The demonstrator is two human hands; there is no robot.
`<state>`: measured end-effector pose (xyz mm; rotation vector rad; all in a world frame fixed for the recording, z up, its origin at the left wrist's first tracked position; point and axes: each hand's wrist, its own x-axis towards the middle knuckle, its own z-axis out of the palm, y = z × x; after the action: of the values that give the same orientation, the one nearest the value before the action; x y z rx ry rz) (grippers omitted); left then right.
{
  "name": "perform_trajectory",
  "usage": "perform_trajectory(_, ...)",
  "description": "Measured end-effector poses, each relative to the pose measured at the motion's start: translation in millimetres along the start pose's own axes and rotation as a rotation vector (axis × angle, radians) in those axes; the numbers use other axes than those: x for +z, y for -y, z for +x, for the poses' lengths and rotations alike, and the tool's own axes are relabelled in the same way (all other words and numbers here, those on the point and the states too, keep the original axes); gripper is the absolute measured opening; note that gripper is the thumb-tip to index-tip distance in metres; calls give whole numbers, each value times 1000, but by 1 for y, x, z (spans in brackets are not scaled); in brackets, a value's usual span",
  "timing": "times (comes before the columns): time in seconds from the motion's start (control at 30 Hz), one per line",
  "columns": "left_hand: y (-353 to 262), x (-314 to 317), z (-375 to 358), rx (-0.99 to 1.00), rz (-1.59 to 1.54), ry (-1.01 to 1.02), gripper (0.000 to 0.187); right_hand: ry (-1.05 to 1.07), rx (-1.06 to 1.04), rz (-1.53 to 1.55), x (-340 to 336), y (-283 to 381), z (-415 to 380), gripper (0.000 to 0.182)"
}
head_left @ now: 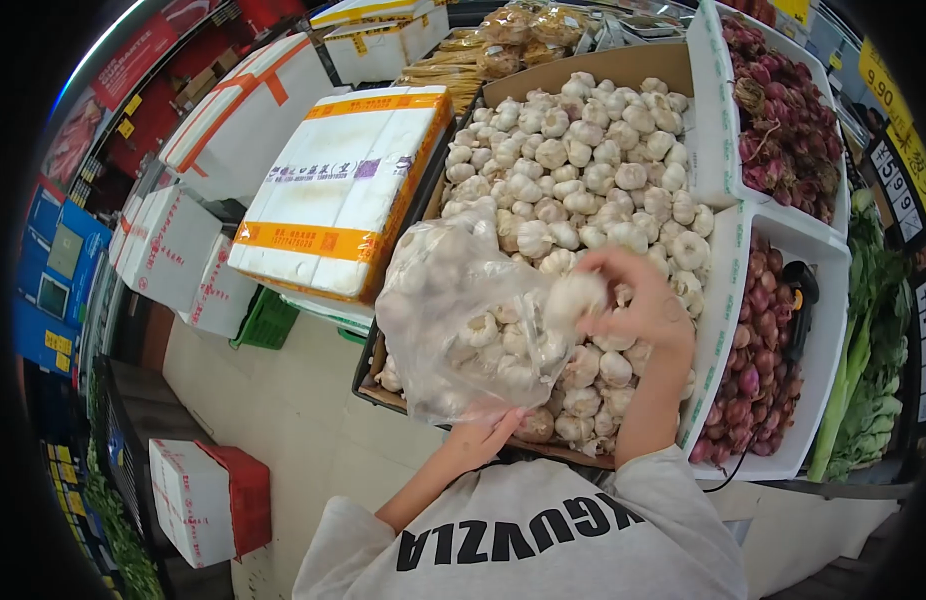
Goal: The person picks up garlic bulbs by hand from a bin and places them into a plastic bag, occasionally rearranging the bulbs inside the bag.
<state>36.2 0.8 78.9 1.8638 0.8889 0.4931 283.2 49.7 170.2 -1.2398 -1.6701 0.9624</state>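
Note:
My right hand (643,300) pinches a whitish garlic bulb (573,300), slightly blurred, at the mouth of a clear plastic bag (443,340). The bag spreads over the left side of the garlic pile, with more bulbs showing through it. My left hand (488,428) grips the bag's near edge from below, some of its fingers hidden by the plastic. Around both hands lies a heap of loose garlic bulbs (583,160) in a cardboard-lined bin (583,68).
White foam trays of red onions (783,120) and small shallots (748,370) stand to the right, with leafy greens (873,340) beyond. At left are a taped foam box (333,185) and several more boxes. A red-and-white box (188,500) sits on the floor.

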Motion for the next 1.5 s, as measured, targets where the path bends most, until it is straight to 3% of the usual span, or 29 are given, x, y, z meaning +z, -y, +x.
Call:
perform_trajectory(0.03,-2,0,0,-7,19,8,32,14,-1,3,-1,-3,2,44)
perform_trajectory(0.1,-5,1,-2,-31,35,7,31,-463,173,-350,-1,-12,10,41)
perform_trajectory(0.13,-6,1,-3,-38,25,0,30,-449,173,-341,-2,-24,15,41)
perform_trajectory(0.2,-7,0,-9,-59,18,-14,28,-684,86,-532,-1,-49,22,40)
perform_trajectory(0.33,-7,3,-14,-48,-51,-61,27,-757,30,-614,3,-51,25,35)
perform_trajectory(0.43,-2,8,-16,-84,-100,-53,28,-576,181,-367,3,-19,14,25)
perform_trajectory(0.5,-2,8,-16,-76,-99,-50,28,-143,103,-22,6,-3,6,17)
perform_trajectory(0.57,-4,7,-16,-105,-143,-70,28,181,-85,14,20,7,8,17)
perform_trajectory(0.63,-9,4,-14,-120,-142,-62,28,381,-54,-102,45,15,20,21)
perform_trajectory(0.7,-10,2,-14,-131,-130,-55,27,167,-255,-243,90,-12,30,20)
perform_trajectory(0.77,-10,2,-13,-32,-128,-88,27,166,-137,-595,122,-32,37,23)
perform_trajectory(0.8,-9,1,-14,-31,-123,-85,27,161,-137,-593,139,-49,39,23)
perform_trajectory(0.87,-8,0,-14,18,-8,-53,27,-33,-241,-892,164,-77,43,21)
perform_trajectory(0.97,-3,3,-15,81,34,-93,28,89,-207,-943,160,-78,46,25)
perform_trajectory(1.1,0,6,-14,59,-7,-94,27,203,-158,-797,140,-59,49,26)
perform_trajectory(1.23,0,4,-12,76,-3,-109,26,517,14,-341,84,-13,41,51)
perform_trajectory(1.3,1,8,-13,86,-10,-111,25,351,-194,-124,51,-12,26,54)
perform_trajectory(1.37,3,11,-14,40,-41,-115,25,197,-153,-87,18,-1,13,53)
perform_trajectory(1.43,2,10,-13,26,-44,-103,24,-182,-31,-178,4,-16,8,52)
perform_trajectory(1.5,2,9,-12,15,-42,-88,24,-480,223,-605,-4,-28,11,52)
